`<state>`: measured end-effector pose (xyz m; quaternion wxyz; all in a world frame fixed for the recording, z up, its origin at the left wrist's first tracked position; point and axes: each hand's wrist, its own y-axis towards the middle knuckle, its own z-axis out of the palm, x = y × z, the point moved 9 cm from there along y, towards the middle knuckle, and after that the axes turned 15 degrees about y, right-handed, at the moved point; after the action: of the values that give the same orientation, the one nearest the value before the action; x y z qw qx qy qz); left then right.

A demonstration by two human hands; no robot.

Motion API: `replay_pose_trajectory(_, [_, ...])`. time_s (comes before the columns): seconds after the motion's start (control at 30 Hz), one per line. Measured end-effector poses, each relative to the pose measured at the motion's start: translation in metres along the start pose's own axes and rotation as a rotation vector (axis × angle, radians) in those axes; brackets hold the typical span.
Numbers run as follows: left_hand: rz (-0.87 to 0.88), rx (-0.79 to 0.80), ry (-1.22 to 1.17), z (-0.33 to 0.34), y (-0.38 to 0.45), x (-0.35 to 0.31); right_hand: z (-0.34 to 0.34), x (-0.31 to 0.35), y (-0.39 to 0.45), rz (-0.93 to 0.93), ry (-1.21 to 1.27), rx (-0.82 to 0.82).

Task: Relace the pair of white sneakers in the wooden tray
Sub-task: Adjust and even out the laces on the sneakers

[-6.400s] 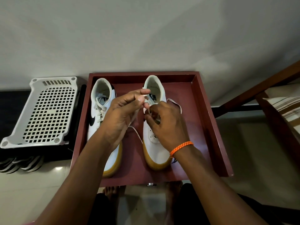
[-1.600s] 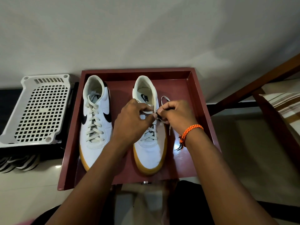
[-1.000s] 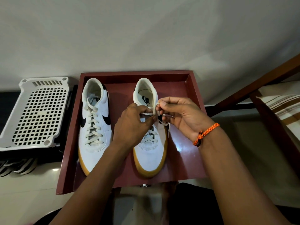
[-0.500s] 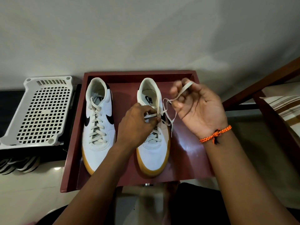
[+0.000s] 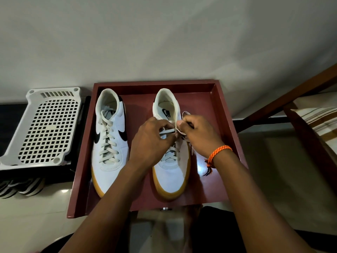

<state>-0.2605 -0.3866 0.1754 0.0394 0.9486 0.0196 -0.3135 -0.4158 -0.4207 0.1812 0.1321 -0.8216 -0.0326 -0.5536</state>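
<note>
Item: pair of white sneakers in a wooden tray (image 5: pixel 225 114) on the floor, toes at 6 o'clock, heels at 12. Nearest the wearer, the gum-soled toe of the right sneaker (image 5: pixel 170 177), its long axis running 6 to 12; lower eyelets show crossed lacing. Midway up it, both hands meet over the upper eyelets. Left hand (image 5: pixel 149 143), coming in from 7 o'clock, pinches a flat span of lace (image 5: pixel 166 132) lying across the tongue from 9 to 3. Right hand (image 5: pixel 197 134), coming in from 5 o'clock, orange bracelet (image 5: pixel 218 152) at the wrist, pinches the lace end at the sneaker's 3 o'clock edge; its grip is curled tight. The free lace lies just at 3 o'clock of the left grip, so the right hand is judged nearer for the next threading. At 9 o'clock, the left sneaker (image 5: pixel 110 141), fully laced, untouched. Beyond the tray's 9 o'clock wall, a white perforated basket (image 5: pixel 45 126).
</note>
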Motion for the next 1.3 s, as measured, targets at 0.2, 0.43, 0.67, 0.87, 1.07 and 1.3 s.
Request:
replay_pose_trajectory(0.2, [0.001,0.004,-0.010,0.000,0.000,-0.001,0.002,0.017,-0.008,0.086,0.632,0.113])
replay_pose_trajectory(0.43, [0.008,-0.009,0.043,-0.002,0.003,0.001,-0.004,0.041,-0.016,0.060,1.079,0.212])
replay_pose_trajectory(0.67, [0.038,-0.018,0.087,-0.005,0.000,-0.002,-0.011,0.073,-0.030,-0.134,1.347,0.551])
replay_pose_trajectory(0.87, [0.086,-0.128,0.163,-0.016,-0.009,-0.021,-0.030,0.031,-0.003,0.099,1.518,0.105])
replay_pose_trajectory(1.07, [0.235,-0.119,0.374,-0.005,-0.017,-0.044,-0.078,-0.055,-0.003,0.347,0.569,-0.585])
replay_pose_trajectory(1.3, [0.256,-0.145,0.539,0.001,-0.021,-0.049,-0.059,-0.023,-0.008,0.233,0.374,-0.450])
